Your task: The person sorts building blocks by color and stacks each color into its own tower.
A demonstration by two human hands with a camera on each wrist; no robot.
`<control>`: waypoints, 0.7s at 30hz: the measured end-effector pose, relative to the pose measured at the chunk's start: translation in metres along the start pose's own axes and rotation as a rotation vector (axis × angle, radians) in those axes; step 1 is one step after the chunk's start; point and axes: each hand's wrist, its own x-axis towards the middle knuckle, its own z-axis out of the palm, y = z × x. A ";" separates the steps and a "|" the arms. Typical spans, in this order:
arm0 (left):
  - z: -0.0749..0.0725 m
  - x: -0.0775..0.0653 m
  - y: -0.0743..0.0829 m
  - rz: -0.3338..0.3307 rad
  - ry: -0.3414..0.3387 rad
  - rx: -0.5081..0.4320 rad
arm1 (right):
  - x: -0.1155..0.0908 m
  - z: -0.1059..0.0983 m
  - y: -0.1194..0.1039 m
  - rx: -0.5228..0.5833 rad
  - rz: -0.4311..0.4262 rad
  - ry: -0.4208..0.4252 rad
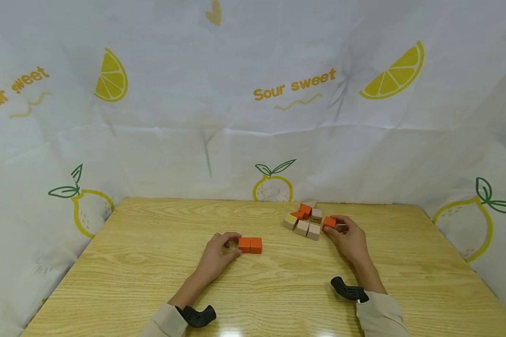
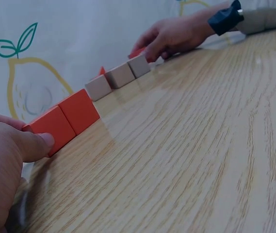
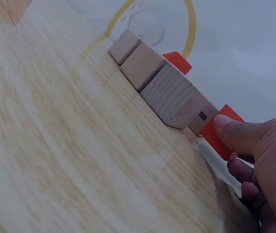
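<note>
Two orange cubes stand side by side on the wooden table, left of its middle. My left hand point(image 1: 217, 255) pinches the left orange cube point(image 1: 244, 245) between thumb and fingers; the right orange cube point(image 1: 256, 245) sits flush against it. Farther back, my right hand point(image 1: 349, 238) grips another orange cube point(image 1: 330, 223) at the right side of a cluster of blocks. In the right wrist view the thumb presses on the face of that orange cube point(image 3: 220, 138), beside a plain wooden block point(image 3: 169, 97).
The cluster holds several plain wooden blocks point(image 1: 314, 231), a block with a yellow dot point(image 1: 291, 221) and orange pieces point(image 1: 305, 210). It lies near the back edge of the table point(image 1: 152, 262), in front of a white printed cloth point(image 1: 185, 159).
</note>
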 end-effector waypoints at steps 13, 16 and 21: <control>0.000 0.000 0.001 -0.018 -0.010 -0.003 | 0.001 -0.002 -0.006 0.084 0.022 0.036; 0.000 -0.001 0.001 -0.025 -0.013 -0.012 | 0.002 -0.001 -0.010 0.100 0.012 0.039; 0.000 -0.001 0.000 -0.025 -0.016 -0.020 | 0.002 0.001 -0.022 0.140 -0.013 0.024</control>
